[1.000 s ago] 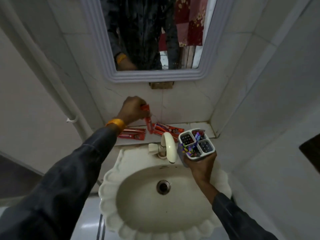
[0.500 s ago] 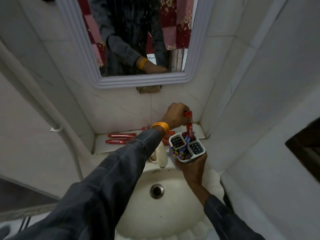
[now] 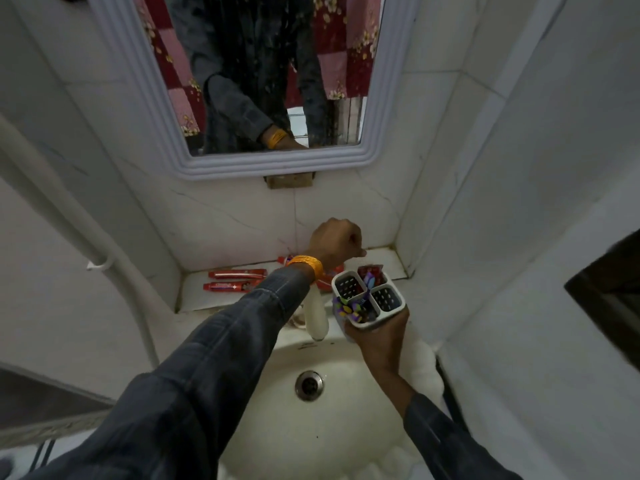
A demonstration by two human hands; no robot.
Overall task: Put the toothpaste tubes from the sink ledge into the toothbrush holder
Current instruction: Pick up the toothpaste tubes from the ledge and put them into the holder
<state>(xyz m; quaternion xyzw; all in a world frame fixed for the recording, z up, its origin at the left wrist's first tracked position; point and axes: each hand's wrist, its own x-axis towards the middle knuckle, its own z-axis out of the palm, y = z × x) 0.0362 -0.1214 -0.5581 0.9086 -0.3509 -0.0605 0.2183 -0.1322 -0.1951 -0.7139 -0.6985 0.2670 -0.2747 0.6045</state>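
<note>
My right hand (image 3: 381,337) holds a white four-compartment toothbrush holder (image 3: 394,311) over the basin's back right rim. A red toothpaste tube (image 3: 372,273) stands in its far compartment, and colourful toothbrushes (image 3: 346,308) fill the near left one. My left hand (image 3: 334,242) hovers just above and behind the holder, fingers curled, with nothing visible in it. Two red tubes (image 3: 237,273) (image 3: 232,286) lie side by side on the left of the sink ledge (image 3: 194,299). More red tube ends (image 3: 284,259) show partly behind my left wrist.
A white tap (image 3: 317,318) stands at the basin's back, under my left forearm. The scalloped sink (image 3: 311,431) with its drain (image 3: 309,385) lies below. Tiled walls close in behind and on the right. A pipe (image 3: 69,220) runs down the left wall, and a mirror (image 3: 277,81) hangs above.
My left hand carried a red tube from the ledge over to the holder. The tube now stands in the far compartment and the hand has lifted off it.
</note>
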